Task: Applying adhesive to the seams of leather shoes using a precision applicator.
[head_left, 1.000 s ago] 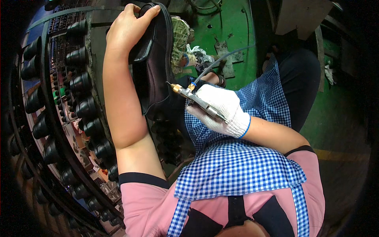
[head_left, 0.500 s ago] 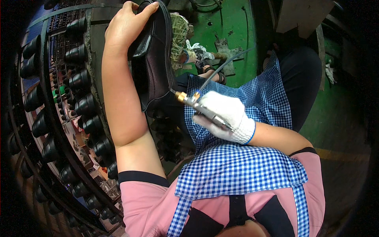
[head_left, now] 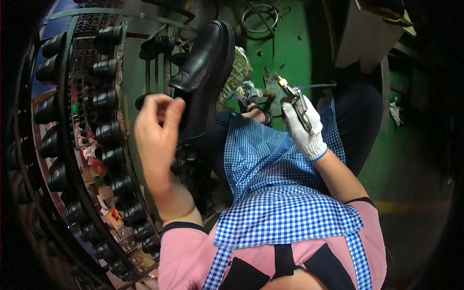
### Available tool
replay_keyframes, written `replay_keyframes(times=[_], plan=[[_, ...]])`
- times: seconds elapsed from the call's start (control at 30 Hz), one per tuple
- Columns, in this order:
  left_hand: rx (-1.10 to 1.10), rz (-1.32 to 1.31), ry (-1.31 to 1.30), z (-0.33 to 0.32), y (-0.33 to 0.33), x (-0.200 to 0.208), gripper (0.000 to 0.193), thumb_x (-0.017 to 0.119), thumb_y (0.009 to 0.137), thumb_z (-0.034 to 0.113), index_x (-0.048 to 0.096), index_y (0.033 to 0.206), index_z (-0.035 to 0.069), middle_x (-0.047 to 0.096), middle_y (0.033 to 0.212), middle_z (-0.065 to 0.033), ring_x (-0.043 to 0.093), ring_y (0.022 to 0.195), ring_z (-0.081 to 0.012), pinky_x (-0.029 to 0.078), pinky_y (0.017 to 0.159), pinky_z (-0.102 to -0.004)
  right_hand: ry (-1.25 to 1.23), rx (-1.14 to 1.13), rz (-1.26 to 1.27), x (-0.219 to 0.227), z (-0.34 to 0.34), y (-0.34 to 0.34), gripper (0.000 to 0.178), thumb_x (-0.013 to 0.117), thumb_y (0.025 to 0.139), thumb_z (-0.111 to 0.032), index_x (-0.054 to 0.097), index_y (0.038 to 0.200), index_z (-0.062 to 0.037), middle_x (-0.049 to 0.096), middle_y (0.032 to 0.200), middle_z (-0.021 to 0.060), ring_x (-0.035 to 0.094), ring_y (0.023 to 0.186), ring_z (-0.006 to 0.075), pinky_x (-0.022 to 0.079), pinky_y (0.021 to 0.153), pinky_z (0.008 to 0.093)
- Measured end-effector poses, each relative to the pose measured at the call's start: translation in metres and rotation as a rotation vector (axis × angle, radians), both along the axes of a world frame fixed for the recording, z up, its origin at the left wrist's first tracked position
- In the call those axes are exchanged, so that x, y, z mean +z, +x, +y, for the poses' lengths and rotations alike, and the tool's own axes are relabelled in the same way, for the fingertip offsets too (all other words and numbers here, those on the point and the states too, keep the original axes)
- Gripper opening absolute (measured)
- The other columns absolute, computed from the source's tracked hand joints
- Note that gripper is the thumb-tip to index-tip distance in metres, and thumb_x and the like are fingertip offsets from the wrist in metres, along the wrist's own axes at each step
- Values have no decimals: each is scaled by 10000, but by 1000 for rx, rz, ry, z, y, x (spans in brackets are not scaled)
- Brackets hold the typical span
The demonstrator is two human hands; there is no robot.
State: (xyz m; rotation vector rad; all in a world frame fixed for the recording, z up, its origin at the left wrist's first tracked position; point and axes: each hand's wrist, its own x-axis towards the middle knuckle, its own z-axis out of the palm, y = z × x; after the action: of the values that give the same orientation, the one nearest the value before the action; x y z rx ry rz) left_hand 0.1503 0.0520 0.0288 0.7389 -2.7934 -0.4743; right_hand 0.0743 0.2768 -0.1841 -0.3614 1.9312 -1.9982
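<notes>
A black slip-on leather shoe (head_left: 205, 60) points its toe away from me, above my left knee; what bears it is hidden. My bare left hand (head_left: 159, 121) is beside the shoe's opening. Its fingers curl loosely, thumb apart, with nothing seen between them. Whether the fingertips touch the shoe, I cannot tell. Over my right thigh, my right hand (head_left: 304, 125), in a white knit glove, is closed round a metal spray gun (head_left: 297, 99). The gun's brass nozzle points up and away, clear of the shoe, and a thin hose runs off it to the right.
On the left stands a metal rack (head_left: 75, 145) with rows of black shoes. Beyond the shoe lies a woven greenish bundle (head_left: 241, 70) on the green floor, with a hose coil (head_left: 260, 19) farther off. A pale panel (head_left: 369, 36) stands at the upper right.
My left hand has let go of the shoe's toe and drawn back toward me. The shoe's upper now faces up. My right hand has carried the spray gun away from the shoe, rightward and farther out.
</notes>
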Motion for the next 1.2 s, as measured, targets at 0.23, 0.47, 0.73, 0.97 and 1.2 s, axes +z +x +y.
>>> replay_keyframes(times=[0.23, 0.47, 0.73, 0.97, 1.2], plan=[[-38, 69, 365, -10, -10, -41, 333, 725, 934, 229, 685, 1159, -14, 741, 947, -107, 672, 829, -158, 518, 772, -302, 48, 62, 10, -1, -16, 1, 283, 662, 975, -222, 658, 1184, -32, 646, 935, 162, 670, 842, 322, 534, 741, 365], [-261, 2, 535, -52, 29, -7, 227, 687, 868, -35, 705, 1094, -58, 735, 973, -80, 651, 913, -114, 502, 838, -272, -128, 37, -172, 5, -7, 1, 387, 599, 1022, -221, 579, 1362, -36, 644, 905, 19, 608, 694, 73, 509, 608, 230], [-212, -201, 615, -62, 33, -16, 349, 732, 868, 100, 673, 1198, 1, 712, 1049, -32, 636, 960, -112, 497, 877, -280, 124, 182, -83, -7, -23, -14, 366, 605, 1022, -230, 617, 1340, -51, 698, 996, 37, 617, 770, 79, 518, 665, 228], [-60, -105, 971, -66, 28, -28, 289, 701, 957, 116, 680, 1223, 5, 704, 1141, -4, 616, 1036, -90, 465, 949, -270, 223, 218, 228, -27, -58, -7, 310, 651, 963, -388, 698, 1055, -96, 636, 833, 135, 670, 791, 327, 543, 722, 397], [-21, -56, 952, -57, 37, -30, 301, 699, 960, 100, 674, 1245, 5, 703, 1173, -10, 624, 1064, -103, 468, 966, -280, 210, 276, 2, -18, -25, 2, 291, 699, 946, -359, 712, 1062, -92, 681, 857, 117, 681, 767, 249, 541, 710, 339]])
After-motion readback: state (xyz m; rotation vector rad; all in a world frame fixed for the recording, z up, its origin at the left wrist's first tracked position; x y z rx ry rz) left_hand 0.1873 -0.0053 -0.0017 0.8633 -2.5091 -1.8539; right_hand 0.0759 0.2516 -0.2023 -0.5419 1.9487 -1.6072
